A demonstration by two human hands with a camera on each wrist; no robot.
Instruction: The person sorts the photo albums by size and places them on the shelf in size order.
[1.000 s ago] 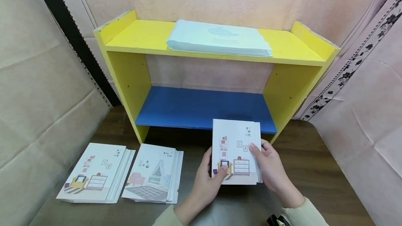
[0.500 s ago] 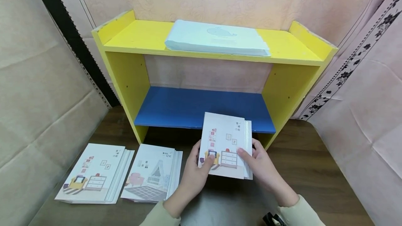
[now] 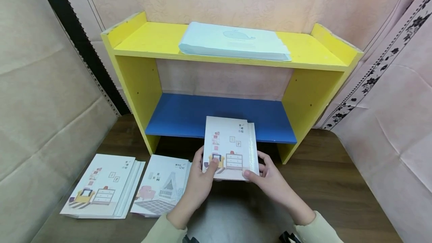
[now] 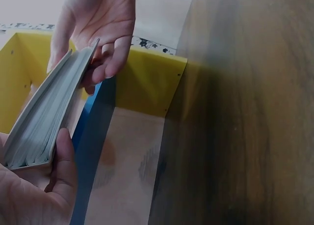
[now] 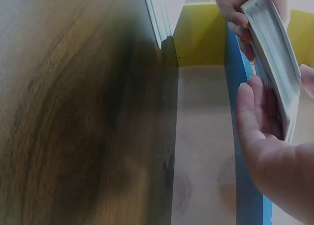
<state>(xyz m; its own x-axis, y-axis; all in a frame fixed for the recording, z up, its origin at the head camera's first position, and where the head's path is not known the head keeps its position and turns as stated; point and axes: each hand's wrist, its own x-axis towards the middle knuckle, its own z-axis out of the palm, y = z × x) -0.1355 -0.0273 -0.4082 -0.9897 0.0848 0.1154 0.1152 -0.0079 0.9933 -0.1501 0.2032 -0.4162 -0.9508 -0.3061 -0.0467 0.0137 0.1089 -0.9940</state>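
Both hands hold a small stack of white booklets (image 3: 227,145) in front of the blue shelf, its cover showing furniture drawings. My left hand (image 3: 200,179) grips the left edge, thumb on the cover. On the right edge, my right hand (image 3: 271,181) has its thumb at the lower corner and its fingers beneath. In the left wrist view the stack's page edges (image 4: 44,112) show between the two hands; the right wrist view also shows the held stack (image 5: 274,53) with fingers under it.
Two more booklet stacks (image 3: 101,186) (image 3: 162,188) lie on the table at the left. Behind stands a yellow shelf unit (image 3: 135,81) with a blue lower shelf (image 3: 216,111); a pale blue package (image 3: 236,40) lies on its top.
Both hands have carried the held stack to the left and slightly up toward the blue shelf. My right hand has slid lower along its edge; the other stacks have not moved.
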